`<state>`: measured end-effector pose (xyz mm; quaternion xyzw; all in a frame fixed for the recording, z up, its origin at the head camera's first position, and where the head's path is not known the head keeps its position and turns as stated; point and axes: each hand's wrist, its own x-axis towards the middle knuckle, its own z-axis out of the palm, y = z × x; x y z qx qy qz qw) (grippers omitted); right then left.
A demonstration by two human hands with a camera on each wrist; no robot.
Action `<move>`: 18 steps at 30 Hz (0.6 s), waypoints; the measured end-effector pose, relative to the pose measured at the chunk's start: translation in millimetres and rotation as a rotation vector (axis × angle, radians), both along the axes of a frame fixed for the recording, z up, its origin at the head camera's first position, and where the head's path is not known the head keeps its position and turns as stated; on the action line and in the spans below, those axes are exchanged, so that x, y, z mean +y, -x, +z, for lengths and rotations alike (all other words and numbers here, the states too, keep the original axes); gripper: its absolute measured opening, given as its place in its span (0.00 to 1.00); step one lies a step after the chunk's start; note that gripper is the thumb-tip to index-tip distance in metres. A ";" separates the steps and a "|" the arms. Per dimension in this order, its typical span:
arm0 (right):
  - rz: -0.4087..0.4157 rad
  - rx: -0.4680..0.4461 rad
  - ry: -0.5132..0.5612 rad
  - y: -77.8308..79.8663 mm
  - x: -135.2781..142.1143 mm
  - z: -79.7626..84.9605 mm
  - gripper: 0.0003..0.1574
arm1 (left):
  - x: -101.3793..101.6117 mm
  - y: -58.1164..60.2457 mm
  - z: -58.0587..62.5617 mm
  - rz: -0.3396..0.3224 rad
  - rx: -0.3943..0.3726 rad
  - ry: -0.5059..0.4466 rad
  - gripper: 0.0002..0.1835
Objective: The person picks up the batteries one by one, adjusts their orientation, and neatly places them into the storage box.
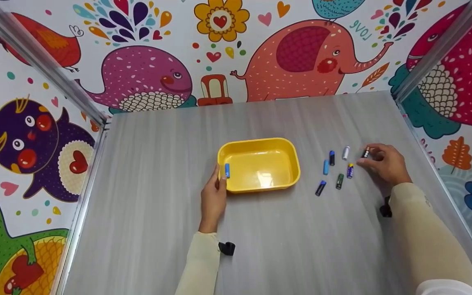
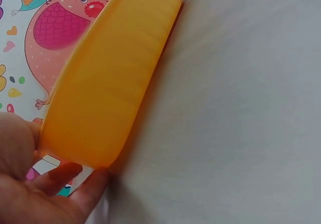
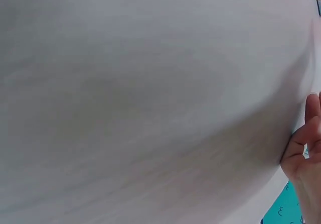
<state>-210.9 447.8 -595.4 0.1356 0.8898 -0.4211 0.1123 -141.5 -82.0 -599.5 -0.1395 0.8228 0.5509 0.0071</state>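
My left hand (image 1: 214, 200) grips the left end of a yellow plastic tray (image 1: 260, 141), thumb at the rim and fingers along the outside; the left wrist view shows the tray's outer wall (image 2: 105, 78) beside those fingers. Inside the tray, close to that thumb, lies a blue battery (image 1: 227, 171). To the right, my right hand (image 1: 388, 164) pinches a black battery with a copper-coloured end (image 1: 366, 153) between thumb and forefinger. Nearest to it are a white battery (image 1: 346, 153) and a purple-and-yellow battery (image 1: 350, 171). In the right wrist view only part of this hand (image 3: 306, 153) shows.
Between tray and right hand lie a dark blue battery (image 1: 332, 158), a light blue battery (image 1: 326, 167), a green battery (image 1: 339, 181) and a black-and-blue battery (image 1: 321, 188). The grey tabletop (image 1: 150, 184) meets cartoon-printed walls (image 1: 219, 53) at back and sides.
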 end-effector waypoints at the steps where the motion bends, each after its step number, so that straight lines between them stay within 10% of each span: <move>1: -0.009 -0.004 0.017 -1.2 0.4 1.2 0.46 | 0.5 0.0 -0.2 0.000 0.001 -0.002 0.30; 18: 0.046 0.162 -0.044 -1.7 -40.2 31.6 0.42 | 0.2 -1.2 1.1 -0.009 0.035 -0.009 0.29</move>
